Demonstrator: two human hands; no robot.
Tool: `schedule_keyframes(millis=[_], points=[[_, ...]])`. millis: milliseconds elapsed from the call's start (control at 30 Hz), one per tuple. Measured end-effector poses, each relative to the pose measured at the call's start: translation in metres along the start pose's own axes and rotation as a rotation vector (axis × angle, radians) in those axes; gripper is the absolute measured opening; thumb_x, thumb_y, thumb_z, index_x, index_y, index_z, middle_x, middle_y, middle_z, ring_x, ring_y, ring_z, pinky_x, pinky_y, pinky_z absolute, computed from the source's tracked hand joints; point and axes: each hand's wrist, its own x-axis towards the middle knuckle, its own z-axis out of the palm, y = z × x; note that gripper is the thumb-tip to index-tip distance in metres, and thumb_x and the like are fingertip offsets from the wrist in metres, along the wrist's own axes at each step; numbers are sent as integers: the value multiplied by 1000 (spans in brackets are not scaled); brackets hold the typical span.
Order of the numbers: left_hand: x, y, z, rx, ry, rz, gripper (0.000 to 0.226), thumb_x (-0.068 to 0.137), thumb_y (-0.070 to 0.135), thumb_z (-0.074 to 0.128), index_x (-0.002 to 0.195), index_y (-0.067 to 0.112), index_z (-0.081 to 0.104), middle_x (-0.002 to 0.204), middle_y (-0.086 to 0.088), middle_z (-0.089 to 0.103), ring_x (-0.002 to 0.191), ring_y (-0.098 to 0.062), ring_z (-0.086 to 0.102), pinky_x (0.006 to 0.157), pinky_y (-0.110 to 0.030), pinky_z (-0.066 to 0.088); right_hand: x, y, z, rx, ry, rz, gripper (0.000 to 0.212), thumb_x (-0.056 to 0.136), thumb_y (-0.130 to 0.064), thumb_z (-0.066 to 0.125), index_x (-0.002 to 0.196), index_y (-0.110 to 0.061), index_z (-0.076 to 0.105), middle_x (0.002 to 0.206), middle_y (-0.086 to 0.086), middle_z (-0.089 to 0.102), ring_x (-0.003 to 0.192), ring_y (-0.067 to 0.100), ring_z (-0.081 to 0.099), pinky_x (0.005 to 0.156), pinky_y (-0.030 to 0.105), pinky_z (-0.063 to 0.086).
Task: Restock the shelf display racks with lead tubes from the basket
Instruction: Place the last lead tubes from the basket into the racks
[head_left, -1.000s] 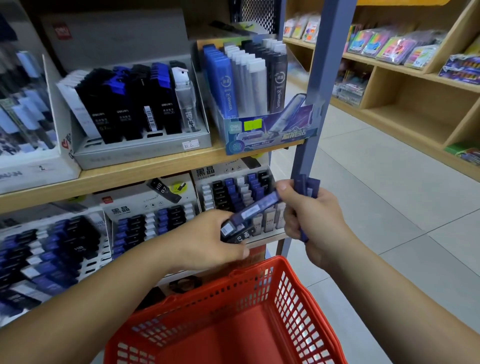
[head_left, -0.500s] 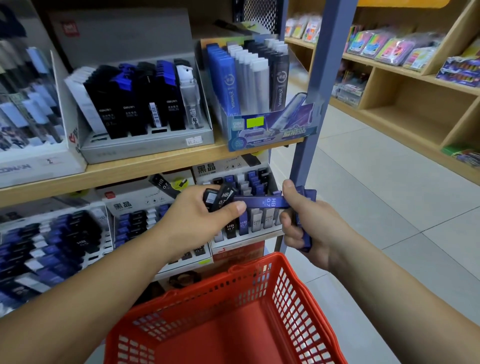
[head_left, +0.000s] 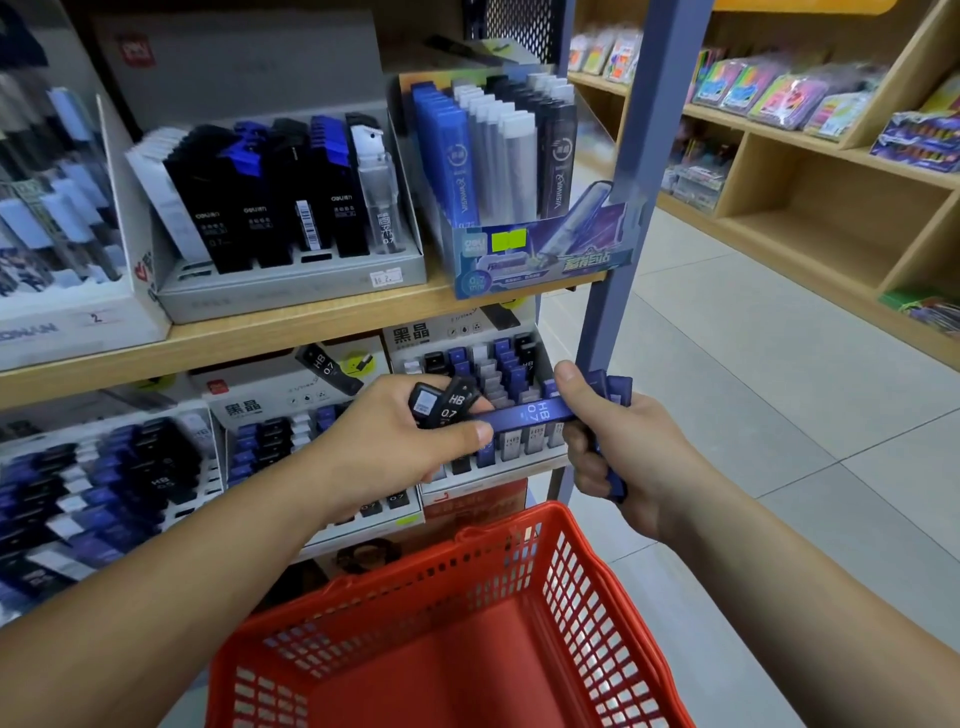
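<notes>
Mid-frame, both hands are busy. The left hand (head_left: 395, 441) is curled round black tubes (head_left: 441, 402) and pinches one end of a blue tube (head_left: 530, 413). The right hand (head_left: 623, 457) grips a blue bunch (head_left: 613, 387), thumb on the other end. Looks like a hand-off before slotting into the rack (head_left: 488, 470) right behind. The basket (head_left: 395, 608) is bottom centre.

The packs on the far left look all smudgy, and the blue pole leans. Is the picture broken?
Head view: the left-edge packs are blurred, yet the blue tube in the middle is sharp enough to read HB 0.7. Head view: the wide lens makes the blue pole lean and stretches the edges.
</notes>
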Motion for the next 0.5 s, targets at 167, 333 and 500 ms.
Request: schedule_keyframes(millis=[167, 333, 500], points=[[-2, 12, 15, 68, -104, 67, 19, 83, 21, 87, 97, 17, 76, 67, 7, 70, 58, -6, 61, 55, -18, 47, -8, -3, 2, -95, -116, 38, 48, 89, -51, 71, 69, -10, 57, 57, 7, 42, 46, 14, 26, 49, 29, 19], [11, 14, 26, 251, -71, 172, 45, 89, 24, 81, 128, 43, 66, 112, 21, 72, 95, 10, 66, 86, -14, 51, -3, 1, -5, -32, 37, 3, 44, 90, -48, 73, 89, -5, 65, 56, 5, 43, 45, 14, 28, 47, 28, 22], [50, 27, 32, 195, 118, 306, 30, 95, 19, 73, 108, 44, 62, 97, 18, 65, 71, 2, 66, 72, -26, 59, 19, 15, -27, 53, 356, -49, 21, 94, -30, 73, 90, -13, 62, 69, 10, 46, 52, 16, 35, 48, 31, 28]])
